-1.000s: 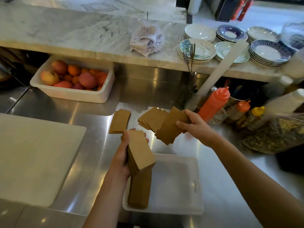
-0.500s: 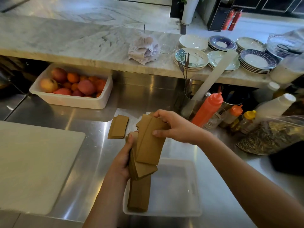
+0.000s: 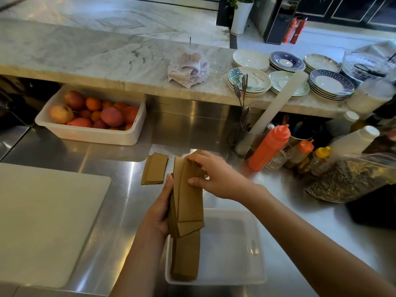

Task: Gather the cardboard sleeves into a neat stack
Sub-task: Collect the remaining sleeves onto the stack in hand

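A thick bundle of brown cardboard sleeves (image 3: 188,202) stands on end between both hands, above the steel counter. My left hand (image 3: 159,213) grips its left side from below. My right hand (image 3: 214,179) presses on its top and right face, fingers closed around the upper sleeves. The bundle's edges are uneven at the bottom. Under it, a second stack of sleeves (image 3: 186,258) lies at the left of a shallow white tray (image 3: 235,254). A small pile of sleeves (image 3: 154,171) lies flat on the counter, left of the bundle.
A white cutting board (image 3: 42,221) covers the counter's left. A white tub of fruit (image 3: 92,116) stands at the back. Red and orange squeeze bottles (image 3: 269,147), a utensil holder and a bag of dried goods (image 3: 351,179) crowd the right. Plates sit on the marble ledge (image 3: 85,61).
My right hand brought the sleeves it picked up from the counter over to the left hand's bundle and merged them. The loose fan of sleeves on the counter is gone.
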Demonstrator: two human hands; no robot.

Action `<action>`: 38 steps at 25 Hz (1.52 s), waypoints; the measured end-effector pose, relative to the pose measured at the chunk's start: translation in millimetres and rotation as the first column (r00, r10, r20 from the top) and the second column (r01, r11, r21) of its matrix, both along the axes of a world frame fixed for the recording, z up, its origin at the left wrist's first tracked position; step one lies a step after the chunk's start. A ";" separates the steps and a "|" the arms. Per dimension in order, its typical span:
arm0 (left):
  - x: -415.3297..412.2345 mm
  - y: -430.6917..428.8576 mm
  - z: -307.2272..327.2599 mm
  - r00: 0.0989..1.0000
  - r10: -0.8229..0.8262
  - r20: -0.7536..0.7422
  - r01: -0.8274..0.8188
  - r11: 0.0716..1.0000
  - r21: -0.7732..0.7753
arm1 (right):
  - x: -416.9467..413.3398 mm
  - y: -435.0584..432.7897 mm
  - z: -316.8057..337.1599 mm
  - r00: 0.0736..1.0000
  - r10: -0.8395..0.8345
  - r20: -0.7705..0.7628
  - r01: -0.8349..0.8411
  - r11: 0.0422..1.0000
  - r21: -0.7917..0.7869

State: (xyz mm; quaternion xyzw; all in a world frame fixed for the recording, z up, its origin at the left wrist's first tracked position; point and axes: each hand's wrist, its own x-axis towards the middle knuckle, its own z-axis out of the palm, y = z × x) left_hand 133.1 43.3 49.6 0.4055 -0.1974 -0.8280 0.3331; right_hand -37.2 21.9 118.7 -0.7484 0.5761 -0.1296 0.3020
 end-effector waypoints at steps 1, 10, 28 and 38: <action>0.8 -1.0 1.1 1.000 -0.002 -0.003 0.002 1.000 0.002 | 1.6 -0.4 -0.2 1.000 -0.001 -0.012 0.001 1.000 -0.004; 13.0 -6.5 -3.5 0.979 -0.060 -0.195 0.054 0.998 -0.034 | 16.3 2.1 -8.1 0.996 -0.090 -0.006 0.089 0.988 -0.123; 35.8 -51.3 -49.7 0.961 -0.004 -0.275 0.017 0.999 0.045 | 52.1 -26.5 -55.0 0.992 -0.112 0.051 0.120 0.973 -0.196; 34.6 -70.8 -74.9 0.983 0.022 -0.180 0.011 0.984 0.179 | 53.0 -40.5 -77.5 0.990 -0.141 0.020 0.142 0.972 -0.187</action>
